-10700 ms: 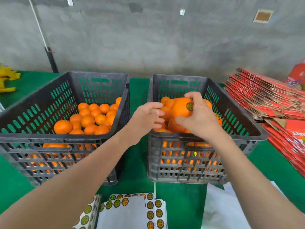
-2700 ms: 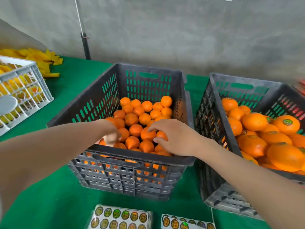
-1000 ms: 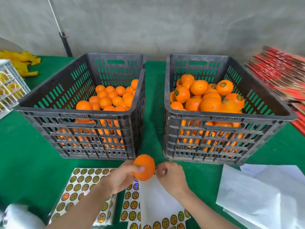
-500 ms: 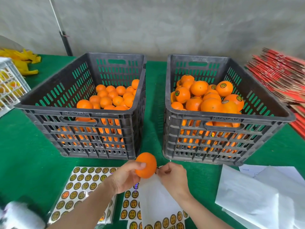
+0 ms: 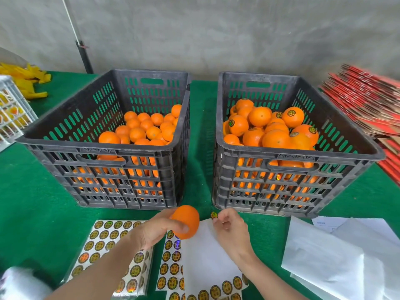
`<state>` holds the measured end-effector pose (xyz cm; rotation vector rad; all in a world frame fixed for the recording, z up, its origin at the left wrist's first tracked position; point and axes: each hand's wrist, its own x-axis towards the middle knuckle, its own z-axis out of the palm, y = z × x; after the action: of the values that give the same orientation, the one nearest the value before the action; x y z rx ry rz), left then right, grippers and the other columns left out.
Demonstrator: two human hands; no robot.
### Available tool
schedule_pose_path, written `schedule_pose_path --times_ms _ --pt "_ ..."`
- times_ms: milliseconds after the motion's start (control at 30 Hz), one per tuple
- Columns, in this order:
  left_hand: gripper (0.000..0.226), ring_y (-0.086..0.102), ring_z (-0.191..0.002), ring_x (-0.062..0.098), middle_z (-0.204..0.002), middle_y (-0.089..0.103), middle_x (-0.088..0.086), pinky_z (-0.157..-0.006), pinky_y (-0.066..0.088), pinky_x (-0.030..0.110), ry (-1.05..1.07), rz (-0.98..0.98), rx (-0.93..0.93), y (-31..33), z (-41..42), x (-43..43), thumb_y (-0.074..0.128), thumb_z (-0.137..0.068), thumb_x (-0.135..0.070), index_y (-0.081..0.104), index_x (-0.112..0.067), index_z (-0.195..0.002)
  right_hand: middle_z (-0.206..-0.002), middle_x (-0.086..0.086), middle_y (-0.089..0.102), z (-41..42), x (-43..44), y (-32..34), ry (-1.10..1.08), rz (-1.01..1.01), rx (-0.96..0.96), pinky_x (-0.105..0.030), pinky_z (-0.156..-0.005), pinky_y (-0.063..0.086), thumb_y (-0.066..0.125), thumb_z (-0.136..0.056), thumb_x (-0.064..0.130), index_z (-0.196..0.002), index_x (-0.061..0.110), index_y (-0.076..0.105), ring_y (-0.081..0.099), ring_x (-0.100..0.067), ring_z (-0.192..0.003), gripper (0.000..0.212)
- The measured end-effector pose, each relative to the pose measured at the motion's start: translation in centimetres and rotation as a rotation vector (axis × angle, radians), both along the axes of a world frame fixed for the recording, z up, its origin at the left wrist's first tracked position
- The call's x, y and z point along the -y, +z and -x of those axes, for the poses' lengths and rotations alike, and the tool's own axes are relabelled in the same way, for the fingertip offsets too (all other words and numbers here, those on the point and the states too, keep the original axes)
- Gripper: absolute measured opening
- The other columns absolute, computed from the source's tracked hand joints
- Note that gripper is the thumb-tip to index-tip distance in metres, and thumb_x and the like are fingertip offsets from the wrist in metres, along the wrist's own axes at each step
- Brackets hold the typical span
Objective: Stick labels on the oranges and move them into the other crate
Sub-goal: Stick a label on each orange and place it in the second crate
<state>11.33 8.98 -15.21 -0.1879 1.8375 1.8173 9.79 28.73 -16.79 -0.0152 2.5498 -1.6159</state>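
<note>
My left hand (image 5: 154,231) grips a plain orange (image 5: 186,220) above the label sheets, in front of the gap between the two crates. My right hand (image 5: 230,228) pinches a round gold label (image 5: 214,215) at its fingertips, a short way right of the orange. The left black crate (image 5: 65,146) holds several unlabelled oranges (image 5: 142,128). The right black crate (image 5: 303,156) is piled with oranges (image 5: 275,128), some showing labels. A sheet of labels (image 5: 104,237) lies at the lower left; a partly emptied sheet (image 5: 205,260) lies under my hands.
Everything stands on a green table cover (image 5: 32,204). White backing papers (image 5: 337,254) lie at the lower right. Red flattened cartons (image 5: 368,105) are stacked at the far right. A white basket (image 5: 10,109) and yellow items (image 5: 28,76) sit at the far left.
Since one second ago my right hand has lifted a label off the sheet and now holds it up beside the orange. My left hand has kept the orange in about the same place.
</note>
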Motion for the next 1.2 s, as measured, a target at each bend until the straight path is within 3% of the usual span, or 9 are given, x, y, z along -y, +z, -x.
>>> schedule_pose_path --times_ms 167,333,433,500,567,700,900,1100,1200 --pt "0.092 0.057 -0.111 0.029 -0.123 0.058 0.012 -0.093 0.048 0.04 0.005 0.007 -0.053 0.7 -0.1 0.6 0.081 -0.039 -0.025 0.051 -0.021 -0.126 -0.096 0.009 0.062 -0.9 0.1 1.5 0.188 0.148 -0.113 -0.019 -0.072 0.048 0.063 -0.081 -0.002 -0.101 0.029 0.047 0.058 -0.006 -0.087 0.039" --pt "0.097 0.058 -0.106 0.032 -0.125 0.055 0.019 -0.087 0.049 0.039 0.154 -0.294 0.023 1.1 -0.5 -0.1 0.083 -0.043 -0.008 0.047 -0.014 -0.133 -0.096 0.005 0.063 -0.6 0.9 3.4 0.21 0.264 -0.129 -0.018 -0.076 0.048 0.061 -0.086 0.002 -0.08 0.022 0.059 0.057 0.0 -0.092 0.021" --pt "0.094 0.064 -0.095 0.03 -0.113 0.065 0.017 -0.08 0.054 0.039 0.269 -0.497 0.103 1.4 -0.3 -0.7 0.093 -0.043 -0.036 0.054 -0.014 -0.126 -0.107 0.002 0.059 0.4 1.0 4.7 0.306 0.272 -0.066 -0.01 -0.073 0.044 0.06 -0.086 0.002 -0.071 0.02 0.057 0.053 0.002 -0.099 0.023" --pt "0.069 0.065 -0.086 0.028 -0.101 0.07 0.015 -0.073 0.054 0.036 0.355 -0.551 0.153 1.7 -0.1 -1.1 0.074 -0.066 -0.051 0.057 -0.013 -0.121 -0.112 0.001 0.055 0.9 1.0 5.4 0.385 0.24 -0.045 -0.007 -0.071 0.043 0.06 -0.086 0.002 -0.069 0.019 0.056 0.05 0.002 -0.103 0.024" --pt "0.053 0.064 -0.082 0.027 -0.095 0.071 0.014 -0.074 0.05 0.035 0.384 -0.545 0.166 1.8 0.1 -1.3 0.061 -0.075 -0.047 0.059 -0.014 -0.117 -0.112 0.004 0.051 1.2 1.2 5.9 0.439 0.186 -0.054 -0.009 -0.075 0.045 0.061 -0.086 0.005 -0.068 0.023 0.056 0.049 0.004 -0.104 0.025" --pt "0.045 0.063 -0.081 0.026 -0.095 0.07 0.013 -0.075 0.048 0.035 0.34 -0.512 0.129 2.2 0.3 -1.6 0.071 -0.07 -0.044 0.069 -0.016 -0.105 -0.108 0.009 0.047 1.5 1.6 6.7 0.497 0.02 -0.117 -0.034 -0.092 0.048 0.059 -0.086 0.011 -0.07 0.029 0.052 0.047 -0.007 -0.108 0.025" --pt "0.053 0.063 -0.086 0.025 -0.096 0.071 0.011 -0.083 0.044 0.04 0.308 -0.504 0.121 2.6 0.2 -1.7 0.069 -0.065 -0.045 0.064 -0.016 -0.108 -0.104 0.008 0.046 1.3 1.7 7.1 0.518 -0.208 -0.326 -0.029 -0.088 0.046 0.059 -0.086 0.026 -0.073 0.032 0.045 0.045 -0.001 -0.102 0.02" --pt "0.076 0.059 -0.091 0.027 -0.103 0.069 0.012 -0.083 0.043 0.042 0.235 -0.443 0.064 3.6 0.0 -1.7 0.072 -0.06 -0.05 0.05 -0.012 -0.122 -0.1 0.018 0.046 0.5 1.5 7.6 0.439 -0.171 -0.35 -0.034 -0.083 0.051 0.061 -0.075 0.036 -0.076 0.028 0.052 0.049 -0.002 -0.1 0.013" --pt "0.074 0.062 -0.09 0.027 -0.112 0.066 0.019 -0.069 0.047 0.035 0.225 -0.407 0.028 5.0 0.1 -2.0 0.071 -0.058 -0.052 0.05 -0.013 -0.118 -0.103 0.024 0.046 0.3 1.1 9.0 0.407 -0.141 -0.342 -0.032 -0.075 0.053 0.059 -0.068 0.049 -0.097 0.046 0.036 0.053 -0.003 -0.096 0.037"
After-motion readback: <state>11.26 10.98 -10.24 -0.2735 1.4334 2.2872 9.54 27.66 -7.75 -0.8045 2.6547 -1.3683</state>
